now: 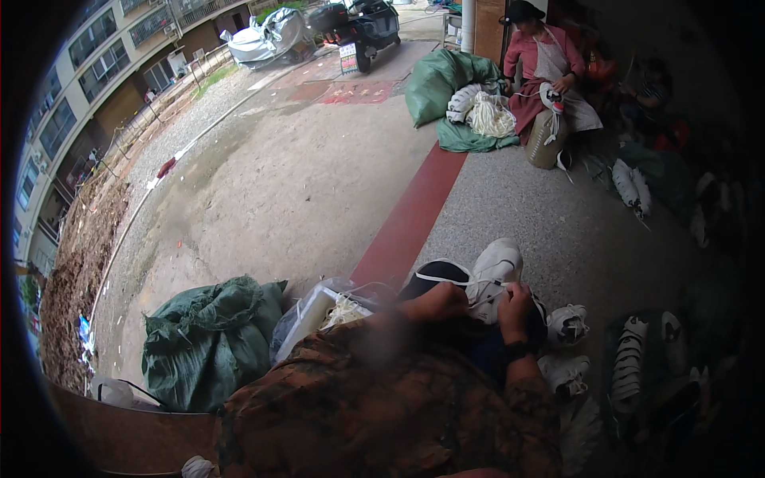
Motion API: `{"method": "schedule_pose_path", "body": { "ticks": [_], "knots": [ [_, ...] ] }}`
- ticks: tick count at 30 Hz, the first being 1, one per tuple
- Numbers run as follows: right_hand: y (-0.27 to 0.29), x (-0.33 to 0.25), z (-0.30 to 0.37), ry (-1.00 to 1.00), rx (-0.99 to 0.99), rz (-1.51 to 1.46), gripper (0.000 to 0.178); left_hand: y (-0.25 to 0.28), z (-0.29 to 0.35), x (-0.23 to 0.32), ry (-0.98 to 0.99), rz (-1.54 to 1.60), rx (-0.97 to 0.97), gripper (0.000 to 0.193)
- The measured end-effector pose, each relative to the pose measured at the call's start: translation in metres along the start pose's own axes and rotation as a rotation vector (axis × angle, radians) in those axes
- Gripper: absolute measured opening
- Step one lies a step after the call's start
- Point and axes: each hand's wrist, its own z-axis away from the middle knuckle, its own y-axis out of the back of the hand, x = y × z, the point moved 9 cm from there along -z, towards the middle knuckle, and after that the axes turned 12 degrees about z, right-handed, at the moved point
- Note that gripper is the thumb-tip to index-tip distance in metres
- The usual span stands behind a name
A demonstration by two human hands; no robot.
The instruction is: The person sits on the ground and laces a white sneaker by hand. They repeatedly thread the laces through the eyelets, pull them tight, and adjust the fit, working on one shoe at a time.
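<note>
A white sneaker (494, 267) with a white lace lies on my lap, toe pointing away. My left hand (441, 303) grips it at the near left side, fingers closed around the shoe's edge. My right hand (514, 307), with a dark band on its wrist, pinches the lace and upper of the same sneaker from the right. Both forearms come up from below, over my camouflage-patterned top.
Several white sneakers (567, 325) lie on the ground at my right. A clear bin of white laces (339, 311) and a green sack (209, 338) stand at my left. Another seated person (550, 68) works across the paving beside a green sack (442, 80). A scooter (366, 28) is parked behind.
</note>
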Motion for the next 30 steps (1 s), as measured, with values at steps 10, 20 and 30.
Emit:
{"method": "schedule_pose_path", "body": {
  "ticks": [10,20,30],
  "knots": [
    [-0.001,-0.057,0.001,0.296,-0.095,-0.022,0.009,0.085,0.054,-0.148,0.467,1.102,0.557,0.012],
    [-0.007,-0.049,0.001,0.276,-0.131,0.014,0.016,0.023,-0.02,-0.07,0.445,0.818,0.238,0.015],
    [-0.015,-0.041,0.002,0.196,-0.178,0.049,0.039,0.016,-0.049,-0.066,0.385,0.498,0.28,0.011]
  ]
}}
